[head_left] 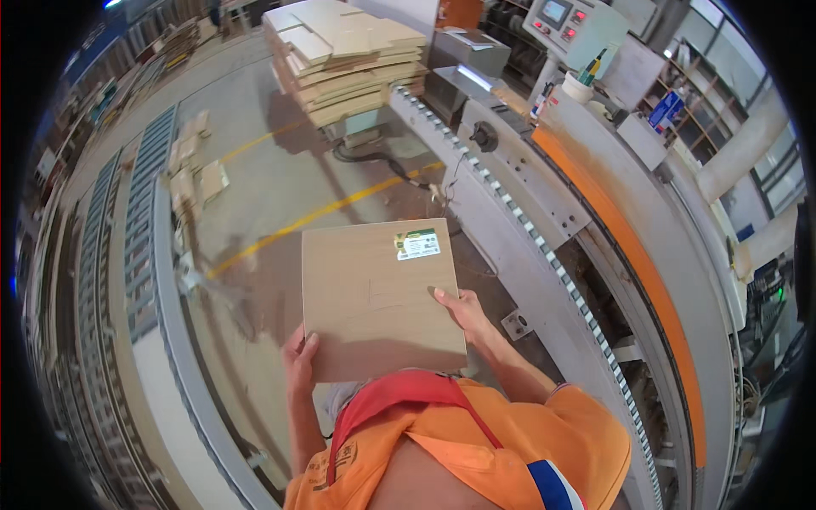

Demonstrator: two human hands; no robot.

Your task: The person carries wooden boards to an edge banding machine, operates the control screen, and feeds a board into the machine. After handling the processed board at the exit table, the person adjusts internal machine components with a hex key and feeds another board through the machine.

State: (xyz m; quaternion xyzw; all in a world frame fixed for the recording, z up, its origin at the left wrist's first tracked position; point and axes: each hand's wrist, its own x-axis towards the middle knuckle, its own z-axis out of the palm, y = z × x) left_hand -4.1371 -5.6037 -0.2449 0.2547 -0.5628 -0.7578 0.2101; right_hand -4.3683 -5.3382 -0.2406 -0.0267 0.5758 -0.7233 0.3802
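Observation:
A square, light wood-coloured panel (378,314) is held in front of my body, its broad face turned up toward me. My left hand (299,353) grips its lower left edge, the thumb on top and the fingers mostly hidden beneath. At the right edge my right hand (459,310) is closed on the panel, its thumb lying over the face. A white and green label (416,245) is stuck near the far right corner. Faint pencil-like lines run across the middle of the face.
To my right runs a long machine with a chain-like track (544,246) and an orange strip (629,246). A control box (578,25) stands at the far right. Stacked panels (348,51) rise ahead. Roller conveyors (144,229) lie at left; a yellow line (331,206) marks the floor.

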